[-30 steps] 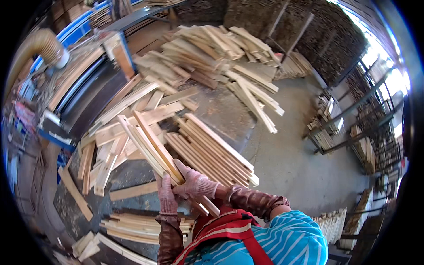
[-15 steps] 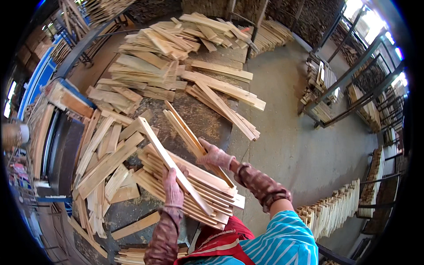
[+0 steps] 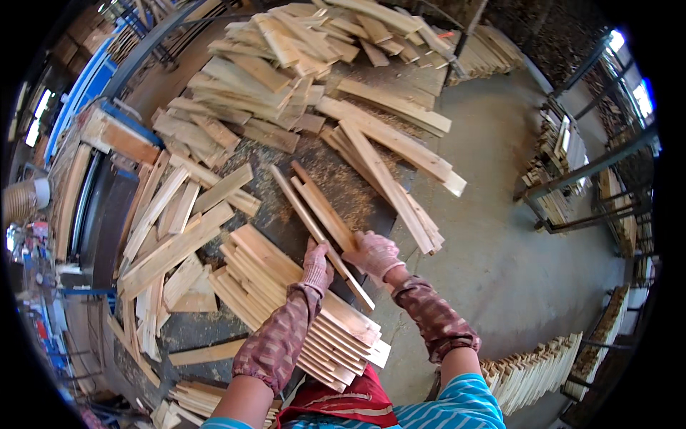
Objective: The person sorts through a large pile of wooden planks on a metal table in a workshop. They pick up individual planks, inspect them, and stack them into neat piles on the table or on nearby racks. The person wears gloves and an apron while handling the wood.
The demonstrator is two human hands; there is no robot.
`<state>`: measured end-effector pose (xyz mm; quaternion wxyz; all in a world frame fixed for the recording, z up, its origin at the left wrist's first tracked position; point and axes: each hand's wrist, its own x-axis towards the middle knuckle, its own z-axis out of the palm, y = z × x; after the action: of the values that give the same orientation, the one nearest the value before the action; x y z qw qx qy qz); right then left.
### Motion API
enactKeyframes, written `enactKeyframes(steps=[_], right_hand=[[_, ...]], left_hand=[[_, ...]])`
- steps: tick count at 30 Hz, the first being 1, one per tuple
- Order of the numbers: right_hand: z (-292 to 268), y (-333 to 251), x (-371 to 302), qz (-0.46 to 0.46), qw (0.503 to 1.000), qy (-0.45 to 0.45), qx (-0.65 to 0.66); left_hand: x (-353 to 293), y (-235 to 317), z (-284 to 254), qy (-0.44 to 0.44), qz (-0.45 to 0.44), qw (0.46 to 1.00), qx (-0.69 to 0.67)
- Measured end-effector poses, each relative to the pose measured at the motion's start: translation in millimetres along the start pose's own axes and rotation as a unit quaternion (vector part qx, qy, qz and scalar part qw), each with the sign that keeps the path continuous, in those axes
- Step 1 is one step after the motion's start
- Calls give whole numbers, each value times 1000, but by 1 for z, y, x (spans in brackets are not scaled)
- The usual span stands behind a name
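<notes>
My left hand (image 3: pixel 316 266), in a pinkish knit glove, is closed around a narrow wooden board (image 3: pixel 294 200). The board slants from upper left to lower right, beside the boards (image 3: pixel 325 209) in my right hand (image 3: pixel 374 254). That gloved hand grips their right side, its fingertips partly hidden. Under my left forearm lies a layered stack of pale boards (image 3: pixel 266 252), its near ends reaching my red apron (image 3: pixel 336 404).
A dark table (image 3: pixel 268 159) strewn with sawdust bears the wood. Loose boards (image 3: pixel 179 236) lie crisscrossed at left, and a large heap (image 3: pixel 264 79) spreads at the far side. Concrete floor (image 3: pixel 493 214) is on the right, with a row of stacked boards (image 3: pixel 532 372) and metal racks (image 3: pixel 593 171).
My left hand has carried its board rightward, off the top of the stack to beside my right hand's boards. The whole view has shifted a little.
</notes>
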<state>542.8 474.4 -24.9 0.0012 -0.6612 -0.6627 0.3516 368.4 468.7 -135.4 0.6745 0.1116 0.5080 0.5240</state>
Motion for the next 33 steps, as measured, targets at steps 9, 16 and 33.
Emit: enactKeyframes(steps=[9, 16, 33], right_hand=[[-26, 46, 33, -60, 943, 311, -104], [-51, 79, 51, 44, 962, 211, -167], [75, 2, 44, 4, 985, 164, -55]], left_hand=[[-19, 29, -14, 31, -71, 991, -107], [-21, 43, -21, -12, -77, 992, -97], [-207, 142, -161, 83, 130, 986, -59]])
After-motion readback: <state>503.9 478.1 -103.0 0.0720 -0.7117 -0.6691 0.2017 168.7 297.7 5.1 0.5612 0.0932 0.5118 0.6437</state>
